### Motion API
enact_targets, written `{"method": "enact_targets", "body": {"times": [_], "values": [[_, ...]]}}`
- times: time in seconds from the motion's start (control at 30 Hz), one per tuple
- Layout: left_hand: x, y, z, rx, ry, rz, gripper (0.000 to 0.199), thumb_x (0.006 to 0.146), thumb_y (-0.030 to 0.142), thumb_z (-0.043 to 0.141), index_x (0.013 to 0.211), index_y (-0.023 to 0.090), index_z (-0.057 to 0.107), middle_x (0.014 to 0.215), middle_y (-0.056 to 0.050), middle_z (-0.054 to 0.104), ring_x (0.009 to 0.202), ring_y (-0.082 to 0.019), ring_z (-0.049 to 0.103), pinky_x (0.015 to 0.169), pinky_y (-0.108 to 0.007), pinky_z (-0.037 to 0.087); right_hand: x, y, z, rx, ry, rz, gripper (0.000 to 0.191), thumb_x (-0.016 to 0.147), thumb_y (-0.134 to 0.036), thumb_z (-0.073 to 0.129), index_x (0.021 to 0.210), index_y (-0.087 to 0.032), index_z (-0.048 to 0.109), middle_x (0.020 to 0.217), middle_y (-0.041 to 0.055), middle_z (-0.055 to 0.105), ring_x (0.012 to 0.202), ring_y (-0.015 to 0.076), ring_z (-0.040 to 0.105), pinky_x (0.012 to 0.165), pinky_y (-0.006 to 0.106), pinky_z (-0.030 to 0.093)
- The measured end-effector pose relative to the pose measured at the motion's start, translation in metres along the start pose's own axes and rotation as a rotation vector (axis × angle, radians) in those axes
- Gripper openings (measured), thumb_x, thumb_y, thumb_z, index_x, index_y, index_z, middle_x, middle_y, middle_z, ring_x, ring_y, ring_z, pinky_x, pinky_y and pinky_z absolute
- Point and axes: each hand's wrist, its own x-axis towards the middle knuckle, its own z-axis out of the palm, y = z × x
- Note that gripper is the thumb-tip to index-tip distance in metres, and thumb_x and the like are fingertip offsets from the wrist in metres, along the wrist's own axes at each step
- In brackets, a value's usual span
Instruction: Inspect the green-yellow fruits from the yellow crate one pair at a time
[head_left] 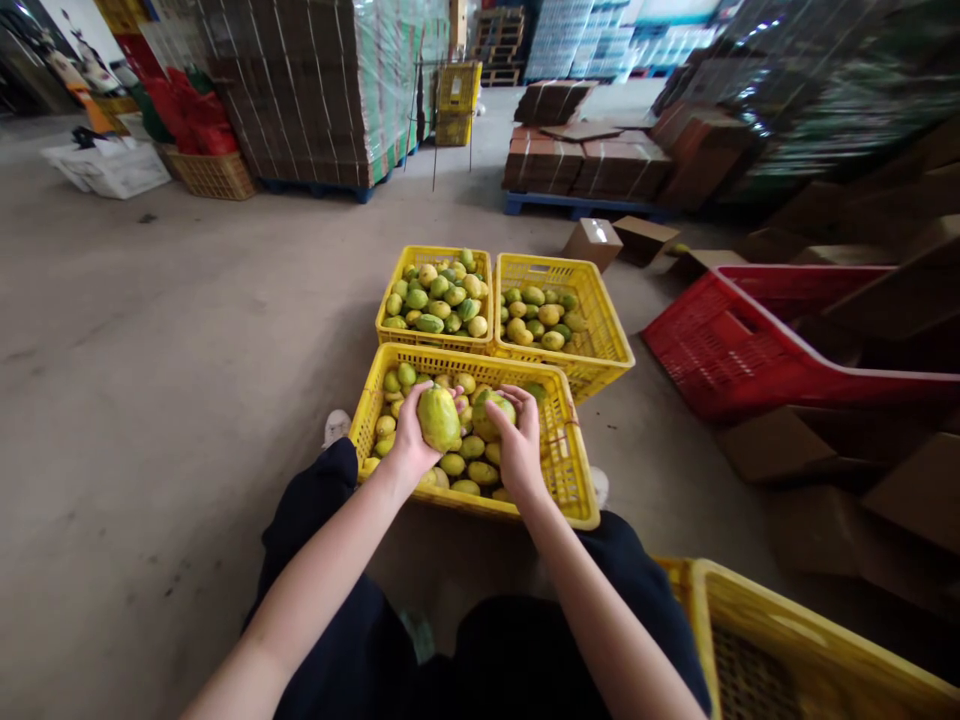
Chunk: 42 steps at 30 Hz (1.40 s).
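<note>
My left hand (pixel 412 432) is closed around a plump yellow-green fruit (pixel 439 418), held above the nearest yellow crate (pixel 576 470). A second, greener fruit (pixel 491 414) is gripped in my right hand (pixel 521 440), thumb across its near side. The two held fruits are close together but apart. Beneath them, several yellow and green oval fruits (pixel 472 447) lie loose in the crate, which stands between my legs. My hands and forearms hide part of its contents. The exact kind of fruit is not clear.
Behind stand a fuller yellow crate (pixel 433 337) and a less full one (pixel 600 345). Another yellow crate (pixel 810 620) is at lower right. A red bin (pixel 697 350) and cardboard boxes (pixel 787 445) are to the right. Wrapped pallet stacks (pixel 300 90) stand farther back.
</note>
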Motion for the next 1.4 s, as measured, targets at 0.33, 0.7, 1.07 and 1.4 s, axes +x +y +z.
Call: {"method": "enact_targets", "body": {"times": [0.33, 0.7, 1.07, 1.4], "values": [[0.001, -0.014, -0.004, -0.014, -0.096, 0.084, 0.021, 0.074, 0.029, 0.059, 0.087, 0.015, 0.067, 0.084, -0.004, 0.07, 0.084, -0.018, 0.067, 0.075, -0.024, 0.051, -0.015, 0.003, 0.001, -0.341, -0.469, -0.457, 0.059, 0.074, -0.055, 0.067, 0.125, -0.027, 0.059, 0.145, 0.0106, 0.04, 0.137, 0.0352, 0.033, 0.114, 0.055, 0.022], [0.009, -0.006, -0.013, -0.057, -0.078, -0.038, 0.036, 0.086, 0.039, 0.043, 0.091, 0.012, 0.066, 0.08, -0.009, 0.07, 0.079, -0.021, 0.068, 0.079, -0.032, 0.052, -0.031, -0.004, 0.005, -0.138, -0.361, -0.497, 0.062, 0.047, -0.02, 0.089, 0.105, -0.028, 0.069, 0.109, 0.0071, 0.069, 0.116, 0.0341, 0.056, 0.111, 0.057, 0.031], [0.003, 0.003, -0.016, 0.32, -0.135, 0.529, 0.02, 0.085, 0.025, 0.055, 0.074, 0.019, 0.07, 0.082, -0.003, 0.073, 0.096, -0.021, 0.065, 0.082, -0.024, 0.047, -0.017, -0.013, -0.003, 0.008, -0.313, -0.165, 0.058, 0.059, -0.017, 0.084, 0.112, -0.025, 0.061, 0.113, 0.0043, 0.062, 0.105, 0.0225, 0.058, 0.101, 0.037, 0.044], [0.004, -0.001, -0.014, 0.343, -0.114, 0.515, 0.023, 0.086, 0.024, 0.051, 0.075, 0.016, 0.069, 0.09, -0.005, 0.072, 0.083, -0.019, 0.067, 0.077, -0.023, 0.047, -0.02, -0.018, -0.002, 0.066, -0.294, -0.033, 0.044, 0.052, -0.012, 0.085, 0.091, -0.023, 0.068, 0.092, -0.0013, 0.067, 0.086, 0.0172, 0.058, 0.089, 0.028, 0.048]]}}
